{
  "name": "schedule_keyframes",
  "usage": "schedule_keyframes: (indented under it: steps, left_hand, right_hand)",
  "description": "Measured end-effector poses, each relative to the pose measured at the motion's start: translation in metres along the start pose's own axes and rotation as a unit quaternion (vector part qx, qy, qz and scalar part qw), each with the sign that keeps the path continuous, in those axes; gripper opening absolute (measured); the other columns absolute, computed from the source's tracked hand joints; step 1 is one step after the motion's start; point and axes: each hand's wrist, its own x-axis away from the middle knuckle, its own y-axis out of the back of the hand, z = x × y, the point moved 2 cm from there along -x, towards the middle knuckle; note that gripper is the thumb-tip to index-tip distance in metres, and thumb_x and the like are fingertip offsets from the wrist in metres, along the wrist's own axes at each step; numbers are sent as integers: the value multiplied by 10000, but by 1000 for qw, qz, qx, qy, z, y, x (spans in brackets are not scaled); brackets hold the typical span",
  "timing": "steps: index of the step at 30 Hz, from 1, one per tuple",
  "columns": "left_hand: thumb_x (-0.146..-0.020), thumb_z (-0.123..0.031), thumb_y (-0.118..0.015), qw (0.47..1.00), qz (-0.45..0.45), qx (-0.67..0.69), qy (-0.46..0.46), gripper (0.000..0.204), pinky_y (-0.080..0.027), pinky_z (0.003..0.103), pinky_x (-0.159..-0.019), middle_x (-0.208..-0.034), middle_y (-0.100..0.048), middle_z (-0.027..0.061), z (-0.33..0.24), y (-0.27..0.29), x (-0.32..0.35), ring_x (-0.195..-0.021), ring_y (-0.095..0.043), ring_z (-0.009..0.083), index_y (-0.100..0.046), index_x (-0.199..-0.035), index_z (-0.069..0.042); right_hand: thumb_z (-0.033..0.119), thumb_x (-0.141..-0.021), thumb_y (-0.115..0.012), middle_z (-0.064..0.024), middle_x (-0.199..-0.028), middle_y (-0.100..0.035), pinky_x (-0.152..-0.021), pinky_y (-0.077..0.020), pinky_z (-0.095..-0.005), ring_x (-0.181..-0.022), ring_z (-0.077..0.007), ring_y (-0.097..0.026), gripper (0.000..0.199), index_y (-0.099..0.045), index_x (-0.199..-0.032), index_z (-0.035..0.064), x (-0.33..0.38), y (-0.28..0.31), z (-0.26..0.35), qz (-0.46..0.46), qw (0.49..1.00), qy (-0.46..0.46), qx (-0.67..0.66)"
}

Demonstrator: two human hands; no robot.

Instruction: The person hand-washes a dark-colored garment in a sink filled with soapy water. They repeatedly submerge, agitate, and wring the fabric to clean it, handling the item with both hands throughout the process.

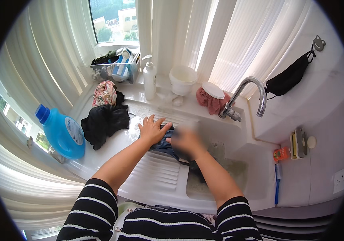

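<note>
A wet dark blue garment (164, 148) lies bunched over the ribbed washboard (158, 172) and hangs down into the sink basin (239, 134), which holds cloudy water. My left hand (152, 130) rests on the garment's upper left part, fingers spread. At the garment's right side is my right hand (189, 143); blur hides its fingers and whatever may be in them. To the left of my left hand, a black cloth (107, 122) sits in a heap on the counter, with a floral cloth (105, 94) behind it.
A blue detergent bottle (62, 132) stands at the left. Along the back are a clear bin (130, 70), a white pump bottle (149, 80), a white tub (183, 82) and a pink cloth (209, 103). The tap (260, 90) arches over the right side; a blue brush (277, 182) is beyond the basin.
</note>
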Motion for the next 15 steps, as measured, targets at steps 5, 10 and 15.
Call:
schedule_keyframes:
  steps: [5,10,15]
  left_hand:
    - [-739,-578,-657,967,23,107,-231,602,-303,560,-916,-1142,-527,170,8,38,79,-1114,-448,359,-653,-1148,-136]
    - [-776,-415,-669,955,-47,78,-282,282,-270,524,-926,-959,-543,89,-3,37,132,-989,-494,292,-683,-845,-142]
    - [-868,-307,-595,985,-78,120,-94,237,-416,427,-739,-859,-604,89,-2,-15,9,-881,-545,320,-668,-816,-88]
  right_hand:
    - [647,-705,-656,-147,-1237,-495,-935,-316,-539,-1188,-337,-419,596,-634,-1138,239,102,0,28,-146,951,231,143]
    - [585,-598,-721,-100,-1209,-488,-936,-242,-553,-1174,-247,-414,567,-614,-1088,320,140,-64,3,-282,868,323,251]
    - [538,-700,-693,-125,-1062,-637,-876,-399,-439,-1041,-302,-567,610,-617,-1141,124,20,1,3,-128,990,44,31]
